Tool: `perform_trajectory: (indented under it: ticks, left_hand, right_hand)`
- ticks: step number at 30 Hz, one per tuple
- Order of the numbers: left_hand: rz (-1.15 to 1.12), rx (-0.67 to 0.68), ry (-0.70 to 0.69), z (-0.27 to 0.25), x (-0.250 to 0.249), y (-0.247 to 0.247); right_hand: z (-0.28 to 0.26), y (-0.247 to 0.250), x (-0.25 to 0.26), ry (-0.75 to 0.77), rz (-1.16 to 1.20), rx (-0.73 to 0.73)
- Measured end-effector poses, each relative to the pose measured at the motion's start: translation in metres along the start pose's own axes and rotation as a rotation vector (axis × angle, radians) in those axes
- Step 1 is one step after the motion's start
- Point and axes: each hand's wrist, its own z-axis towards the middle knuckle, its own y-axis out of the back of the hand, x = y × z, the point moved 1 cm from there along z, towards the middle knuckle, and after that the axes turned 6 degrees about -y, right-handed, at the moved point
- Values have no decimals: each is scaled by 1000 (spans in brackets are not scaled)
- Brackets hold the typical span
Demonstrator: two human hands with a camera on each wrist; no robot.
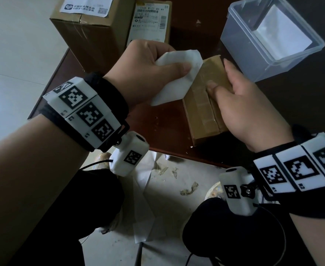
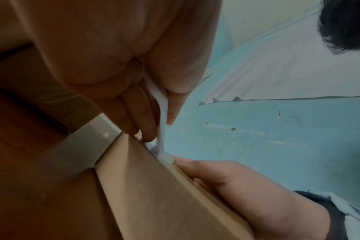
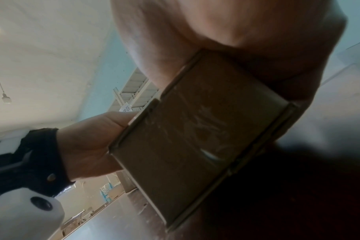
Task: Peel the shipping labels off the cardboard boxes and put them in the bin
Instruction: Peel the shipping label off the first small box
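A small cardboard box (image 1: 203, 104) lies on the dark wooden table (image 1: 163, 123). My left hand (image 1: 148, 68) pinches a white shipping label (image 1: 177, 81), lifted and folded back from the box's left side; its far edge still meets the box top. In the left wrist view the label (image 2: 161, 113) runs between thumb and fingers down to the box (image 2: 154, 186). My right hand (image 1: 240, 104) grips the box, thumb on top, fingers over its right side. The right wrist view shows the box's end face (image 3: 195, 129) under my palm.
Two more cardboard boxes stand at the back: a large one (image 1: 89, 29) and a smaller one (image 1: 150, 22), each with a label on top. A clear plastic bin (image 1: 272, 37) with white paper inside sits at the back right. Paper and tape scraps (image 1: 189, 189) litter the floor.
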Motion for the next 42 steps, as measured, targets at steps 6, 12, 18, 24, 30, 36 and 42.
perform_trajectory:
  ticks: [6, 12, 18, 24, 30, 36, 42]
  left_hand:
    - [-57, -3, 40, -1, 0, 0]
    - [135, 25, -61, -3, -6, 5]
    - [233, -21, -156, -3, -10, 6]
    - [380, 65, -321, -2, -10, 11]
    - [411, 159, -252, -5, -18, -1]
    - [130, 104, -32, -9, -21, -14]
    - [268, 34, 60, -5, -20, -17]
  right_hand:
    - [-3, 0, 2, -1, -60, -15]
    - [-10, 4, 7, -13, -201, -77]
    - [-19, 5, 12, 10, -312, -167]
    - [-21, 4, 13, 58, -412, -202]
    - [-24, -1, 14, 117, -483, -186]
    - [-27, -5, 15, 122, -526, -152]
    - [-27, -8, 16, 124, -537, -158]
